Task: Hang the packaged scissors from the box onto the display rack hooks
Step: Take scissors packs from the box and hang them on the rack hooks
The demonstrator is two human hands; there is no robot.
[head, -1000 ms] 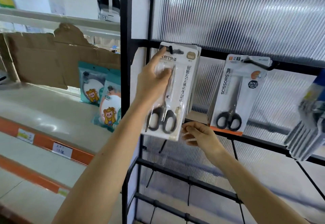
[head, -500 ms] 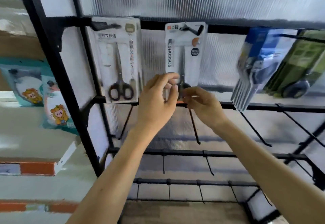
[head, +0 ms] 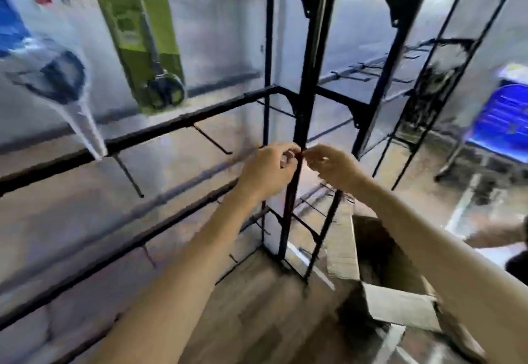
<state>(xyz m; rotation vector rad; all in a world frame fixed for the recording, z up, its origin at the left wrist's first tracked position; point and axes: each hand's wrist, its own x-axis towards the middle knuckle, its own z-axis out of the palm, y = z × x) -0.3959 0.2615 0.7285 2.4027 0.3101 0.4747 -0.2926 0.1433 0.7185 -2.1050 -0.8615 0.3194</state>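
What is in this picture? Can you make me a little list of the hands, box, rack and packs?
left hand: fingers curled, tips beside the right hand's
right hand: fingers curled; too blurred to tell if it holds anything
box: cardboard, open, on the floor, lower right
rack: black bars, some hooks bare
green pack: hangs from the top bar

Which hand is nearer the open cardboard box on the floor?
Right. The right hand is above the cardboard box, slightly to its left; the left hand is farther left, across the black post.
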